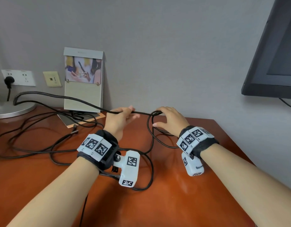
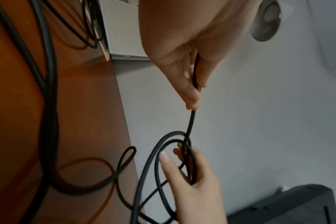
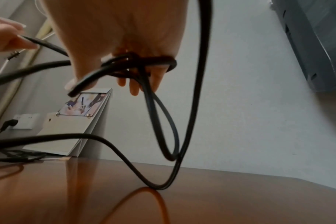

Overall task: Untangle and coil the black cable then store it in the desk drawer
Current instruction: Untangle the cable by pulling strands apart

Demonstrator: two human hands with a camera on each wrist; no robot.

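Head view: my left hand pinches black cable; my right hand grips its loops, rest sprawled on desk.

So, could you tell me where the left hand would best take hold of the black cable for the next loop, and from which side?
Grip the taut straight run of the black cable just left of the left hand, coming from above. That stretch hangs clear of the desk, untangled, and leads straight to the loops held by the right hand; the slack on the desk is crossed.
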